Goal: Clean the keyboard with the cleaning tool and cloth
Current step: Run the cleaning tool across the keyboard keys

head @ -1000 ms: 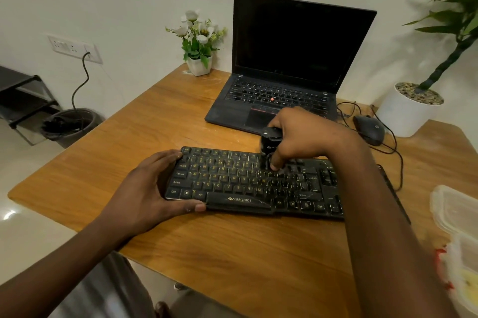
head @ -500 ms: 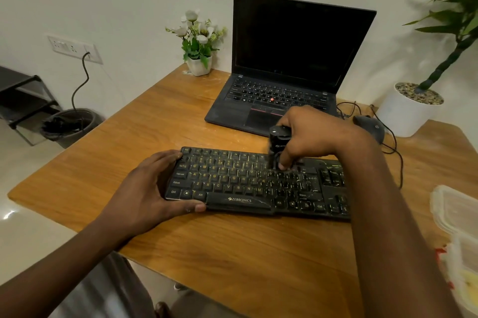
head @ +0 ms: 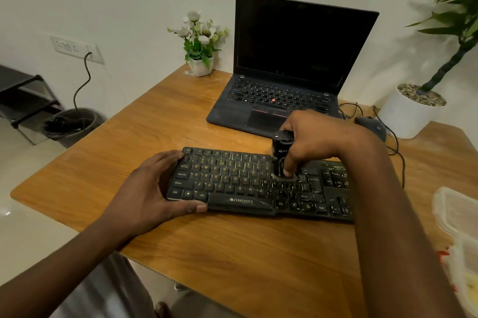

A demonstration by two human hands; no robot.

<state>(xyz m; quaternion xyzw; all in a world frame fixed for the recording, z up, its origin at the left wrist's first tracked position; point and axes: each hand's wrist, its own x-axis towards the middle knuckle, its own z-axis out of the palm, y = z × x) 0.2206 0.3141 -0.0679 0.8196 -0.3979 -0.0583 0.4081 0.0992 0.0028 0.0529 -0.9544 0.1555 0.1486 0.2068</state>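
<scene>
A black dusty keyboard (head: 232, 183) with yellow letters lies on the wooden table (head: 232, 253). My left hand (head: 150, 193) grips its left end, thumb along the front edge and fingers over the back corner. My right hand (head: 313, 141) holds a small black cleaning tool (head: 280, 152) upright, its brush end pressed onto the keys right of the letter block. My right forearm hides the keyboard's right end. No cloth shows in the head view.
An open black laptop (head: 284, 100) stands behind the keyboard. A small flower pot (head: 200, 65) sits at the back left, a mouse (head: 372, 126) with cable and a white plant pot (head: 411, 116) at the back right. Clear plastic containers (head: 457, 227) lie at the right edge.
My right hand has slid the cleaning tool a little to the right along the upper key rows. My left hand has kept its grip on the keyboard's left end.
</scene>
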